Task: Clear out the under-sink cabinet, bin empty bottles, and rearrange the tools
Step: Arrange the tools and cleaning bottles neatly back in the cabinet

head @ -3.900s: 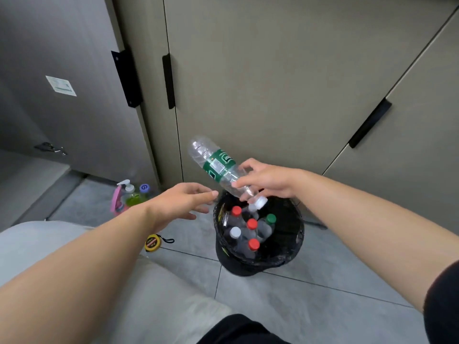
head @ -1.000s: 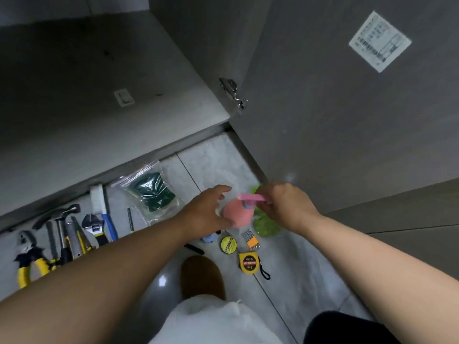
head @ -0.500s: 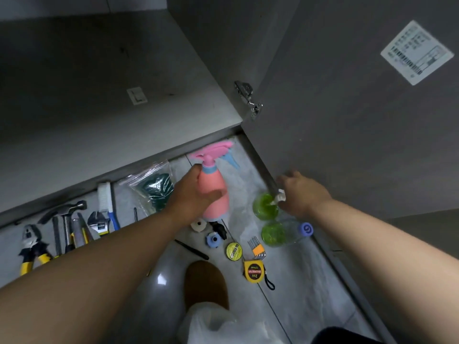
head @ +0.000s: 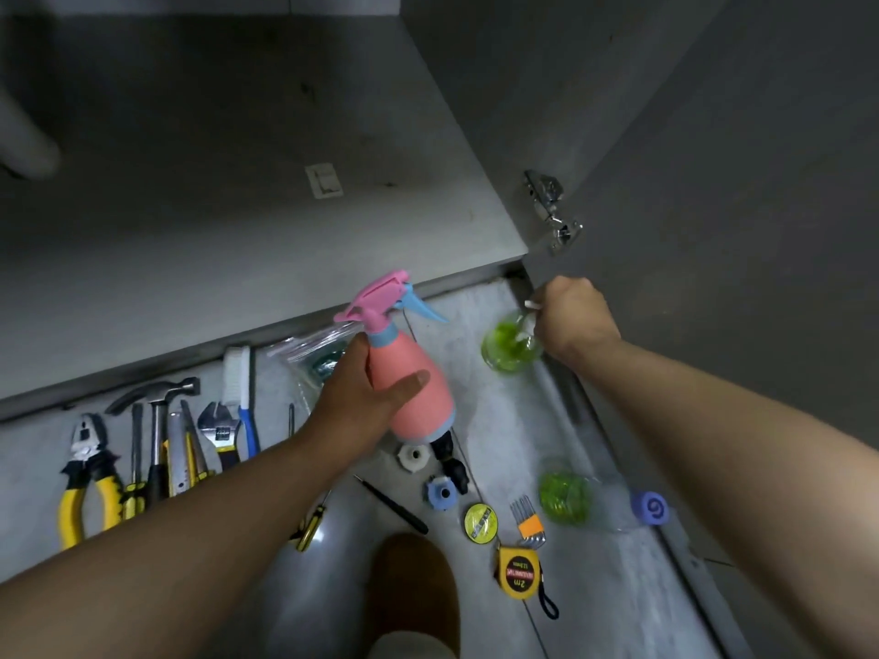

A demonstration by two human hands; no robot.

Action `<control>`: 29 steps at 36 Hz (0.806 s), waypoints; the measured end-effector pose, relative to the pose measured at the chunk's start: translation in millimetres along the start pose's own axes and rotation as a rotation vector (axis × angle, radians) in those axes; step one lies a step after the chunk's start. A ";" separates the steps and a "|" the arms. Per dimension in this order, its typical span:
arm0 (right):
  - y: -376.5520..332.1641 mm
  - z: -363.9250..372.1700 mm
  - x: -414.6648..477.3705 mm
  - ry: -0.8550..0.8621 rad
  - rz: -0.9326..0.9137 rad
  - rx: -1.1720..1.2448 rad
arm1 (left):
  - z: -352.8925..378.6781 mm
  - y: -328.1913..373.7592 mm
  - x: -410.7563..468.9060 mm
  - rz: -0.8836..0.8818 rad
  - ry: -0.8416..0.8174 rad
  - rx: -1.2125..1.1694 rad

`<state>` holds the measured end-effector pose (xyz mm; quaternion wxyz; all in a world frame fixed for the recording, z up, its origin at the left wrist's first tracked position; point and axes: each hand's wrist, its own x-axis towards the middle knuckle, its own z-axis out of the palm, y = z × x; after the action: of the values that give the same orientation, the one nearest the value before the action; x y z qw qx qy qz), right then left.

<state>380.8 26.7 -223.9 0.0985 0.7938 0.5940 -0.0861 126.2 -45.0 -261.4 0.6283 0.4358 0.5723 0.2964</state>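
A person crouches at an open under-sink cabinet (head: 238, 149), looking down at a tiled floor strewn with its contents. Their left hand (head: 368, 397) is wrapped around the body of a pink spray bottle (head: 409, 373), held upright just off the floor in the middle of the scene, its pink and blue trigger head pointing toward the cabinet. Their right hand (head: 573, 321) is clenched on the white pump top of a green soap bottle (head: 506, 347), to the right beside the open cabinet door (head: 713, 206). A second green bottle with a blue cap (head: 594, 499) lies on its side nearer, to the right.

On the left, tools lie in a row: yellow pliers (head: 83, 473), a hammer (head: 154, 411), a wrench (head: 219, 430) and a brush (head: 240, 387). Small loose fittings (head: 440, 492), a tape measure (head: 518, 573) and a screwdriver (head: 390, 504) lie scattered directly beneath the pink bottle.

Risks, as I judge them: the green bottle is held only by its pump, so it could swing, slip free or leak if liquid remains. With both hands occupied, lowering either bottle carelessly could scatter the small parts or knock the lying bottle into a roll. Squeezing the trigger by accident could wet the tools.
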 end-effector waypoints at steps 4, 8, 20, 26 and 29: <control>-19.4 -3.6 26.4 0.074 0.029 0.079 | -5.6 -7.4 -1.5 -0.019 -0.026 -0.002; -26.8 -4.8 41.4 0.071 0.027 0.175 | -8.6 -9.3 -3.7 -0.031 -0.028 -0.004; -9.7 5.8 38.8 0.131 -0.075 0.406 | -0.1 -0.2 -6.6 -0.002 -0.025 0.030; -28.8 1.6 -21.5 -0.110 -0.035 1.089 | 7.3 6.8 -7.3 0.013 -0.017 0.142; -29.7 4.9 -65.9 -0.551 -0.069 1.195 | 12.8 10.2 -8.9 0.025 -0.027 0.175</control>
<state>333.8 -27.5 -213.6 -0.2136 0.6412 0.4222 -0.6041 138.4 -50.8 -248.7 0.5918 0.5002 0.5818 0.2472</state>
